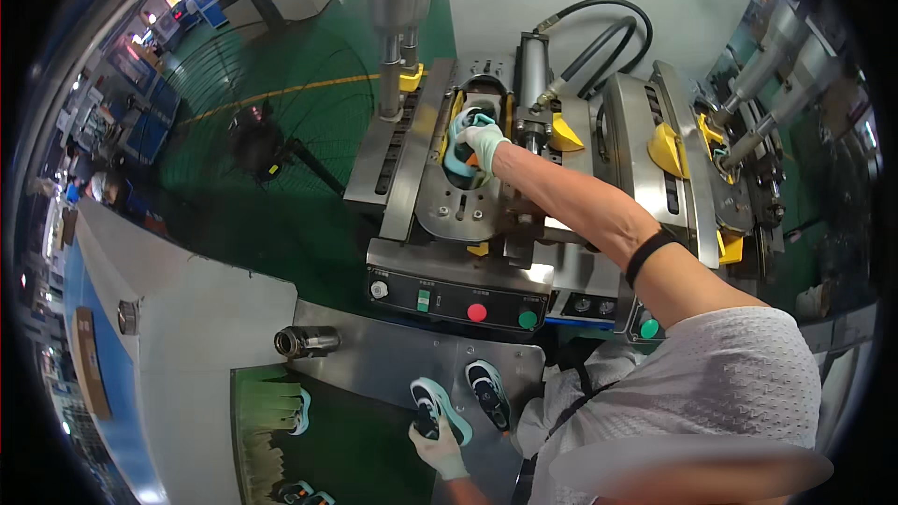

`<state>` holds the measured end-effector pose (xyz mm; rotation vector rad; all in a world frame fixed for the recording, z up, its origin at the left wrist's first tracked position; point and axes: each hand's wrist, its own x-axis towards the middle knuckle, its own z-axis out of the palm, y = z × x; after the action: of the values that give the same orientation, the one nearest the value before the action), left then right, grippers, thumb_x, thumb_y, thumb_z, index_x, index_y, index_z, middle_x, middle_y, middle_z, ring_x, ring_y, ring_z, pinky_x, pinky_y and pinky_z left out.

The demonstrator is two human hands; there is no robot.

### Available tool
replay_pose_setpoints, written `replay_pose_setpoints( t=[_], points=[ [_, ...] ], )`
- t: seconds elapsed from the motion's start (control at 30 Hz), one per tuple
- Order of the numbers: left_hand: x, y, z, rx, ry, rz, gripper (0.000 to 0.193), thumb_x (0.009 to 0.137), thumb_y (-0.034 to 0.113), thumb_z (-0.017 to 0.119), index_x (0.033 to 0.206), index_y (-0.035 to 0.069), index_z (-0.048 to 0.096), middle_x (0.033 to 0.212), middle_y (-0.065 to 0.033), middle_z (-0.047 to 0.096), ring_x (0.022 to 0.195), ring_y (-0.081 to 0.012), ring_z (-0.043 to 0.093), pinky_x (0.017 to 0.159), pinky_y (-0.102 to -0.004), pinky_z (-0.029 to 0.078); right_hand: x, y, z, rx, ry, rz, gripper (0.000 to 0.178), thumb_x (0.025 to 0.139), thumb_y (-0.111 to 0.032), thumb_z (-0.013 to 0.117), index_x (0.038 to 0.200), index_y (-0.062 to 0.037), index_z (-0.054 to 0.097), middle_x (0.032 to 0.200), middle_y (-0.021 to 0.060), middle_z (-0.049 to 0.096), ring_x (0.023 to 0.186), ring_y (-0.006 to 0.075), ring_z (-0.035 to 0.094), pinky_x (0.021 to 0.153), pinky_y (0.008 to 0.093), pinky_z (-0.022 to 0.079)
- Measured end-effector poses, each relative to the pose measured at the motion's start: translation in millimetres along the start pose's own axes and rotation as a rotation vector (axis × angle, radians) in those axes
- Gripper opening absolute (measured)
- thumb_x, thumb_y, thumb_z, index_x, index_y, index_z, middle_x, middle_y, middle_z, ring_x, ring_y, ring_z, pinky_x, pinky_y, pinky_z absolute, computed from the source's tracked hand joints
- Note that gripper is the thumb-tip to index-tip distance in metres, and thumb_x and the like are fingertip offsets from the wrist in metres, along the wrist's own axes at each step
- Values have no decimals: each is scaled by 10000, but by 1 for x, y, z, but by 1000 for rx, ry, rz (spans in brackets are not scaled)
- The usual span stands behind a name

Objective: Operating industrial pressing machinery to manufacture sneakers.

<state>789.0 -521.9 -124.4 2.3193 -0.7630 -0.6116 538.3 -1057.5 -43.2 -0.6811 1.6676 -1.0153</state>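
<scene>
My right hand (pixel 485 144), in a pale glove, reaches across to the press on the near left and closes around a shoe with a light blue sole (pixel 456 165). That shoe lies in the oval metal holder (pixel 482 84) between yellow side pieces. Lower down, my left hand (pixel 440 454), also gloved, grips one end of a black shoe with a pale blue and white sole (pixel 447 409), above a metal shelf. Another black shoe with a white-edged sole (pixel 488 395) rests on the shelf just right of it, touched by neither hand.
A control panel (pixel 458 297) with red and green buttons fronts the press. A metal cylinder-like jar (pixel 307 341) lies on the shelf (pixel 374 355). Beside it, a bristled opening (pixel 267 430) has more shoes (pixel 304 494). A large fan (pixel 262 140) stands at left; a second press (pixel 711 159) at right.
</scene>
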Motion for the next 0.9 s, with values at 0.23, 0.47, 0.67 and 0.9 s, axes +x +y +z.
replay_pose_setpoints(
  t=[0.23,0.47,0.67,0.9],
  points=[
    [-52,-109,52,-268,-3,-61,605,743,53,807,1262,-37,509,1141,-190,599,1014,-317,639,888,-411,526,70,23,52,-582,508,32,486,803,-241,722,1238,-45,627,1266,154,668,1097,316,683,903,374,547],
    [-65,-124,84,-547,79,-225,671,786,-89,736,1374,-17,419,1239,-106,508,1126,-198,545,983,-313,466,97,31,44,-457,444,62,667,759,-215,735,1333,18,490,1331,218,601,1139,320,667,879,409,584],
    [-53,-130,89,-310,139,-78,570,778,-29,721,1307,-8,510,1159,-109,533,1053,-245,554,943,-351,476,71,30,45,-520,367,56,764,786,-271,696,1422,32,402,1467,239,467,1306,352,537,1042,426,474],
    [-9,-87,92,-36,32,246,597,828,171,779,1315,-25,495,1220,-226,543,1175,-410,520,1013,-475,435,97,19,0,-634,-56,-299,684,830,-500,673,1268,25,639,1232,179,682,1102,303,669,896,369,521]
  ],
)
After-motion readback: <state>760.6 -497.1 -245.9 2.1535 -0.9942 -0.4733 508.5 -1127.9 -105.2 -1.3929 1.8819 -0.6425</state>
